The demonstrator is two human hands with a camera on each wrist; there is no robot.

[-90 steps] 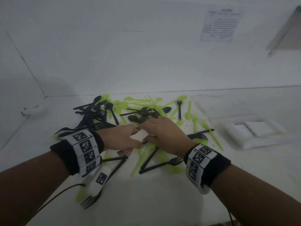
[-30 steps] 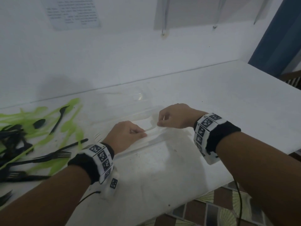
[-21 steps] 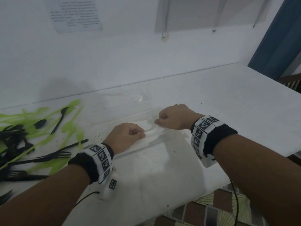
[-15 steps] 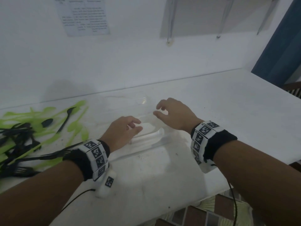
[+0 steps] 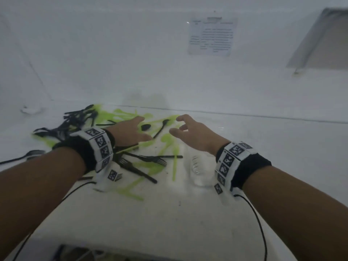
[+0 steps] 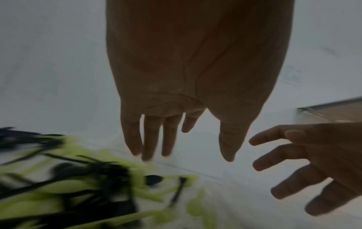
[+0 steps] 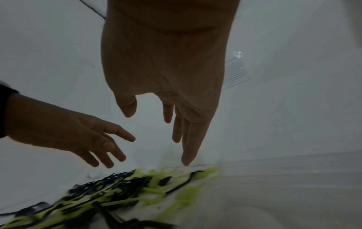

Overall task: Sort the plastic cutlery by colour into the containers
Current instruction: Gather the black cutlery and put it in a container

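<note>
Both empty, left hand [image 5: 130, 131] and right hand [image 5: 195, 134] hovering fingers-spread over the mixed green and black cutlery [image 5: 131, 147] heaped on the counter [image 5: 188, 223], probably lining up a grab, clear container [image 5: 197, 172] just beside the pile.

Black forks [image 5: 145, 159] and lime-green cutlery [image 5: 120, 115] lie on a white table [image 5: 188, 223]; black-and-white checkered wristbands [image 5: 99, 146].

Black forks and spoons [image 5: 143, 161] lie tangled flat with lime-green cutlery [image 5: 165, 144] in a loose pile on the table [image 5: 188, 223], near the back wall. A clear container [image 5: 197, 172], blurred, sits just right of the pile.
</note>
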